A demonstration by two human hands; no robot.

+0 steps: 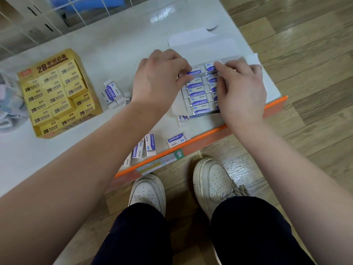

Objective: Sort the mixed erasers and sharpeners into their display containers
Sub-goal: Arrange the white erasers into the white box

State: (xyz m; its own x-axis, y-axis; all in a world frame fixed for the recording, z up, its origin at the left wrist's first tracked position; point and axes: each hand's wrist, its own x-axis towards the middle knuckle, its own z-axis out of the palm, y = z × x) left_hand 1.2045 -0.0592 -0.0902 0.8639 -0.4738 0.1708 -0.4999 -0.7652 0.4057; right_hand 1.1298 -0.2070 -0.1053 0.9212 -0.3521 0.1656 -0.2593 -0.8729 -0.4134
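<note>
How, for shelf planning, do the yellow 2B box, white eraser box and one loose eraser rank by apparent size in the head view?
1-2. yellow 2B box and white eraser box: about alike; the white one is partly covered.
3. loose eraser: clearly smallest.

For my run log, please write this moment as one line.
left hand; right hand; both touch boxed erasers in white box; loose erasers lie on shelf

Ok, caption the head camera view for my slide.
Left hand and right hand arrange erasers in a white box, with loose erasers and a yellow box beside.
</note>
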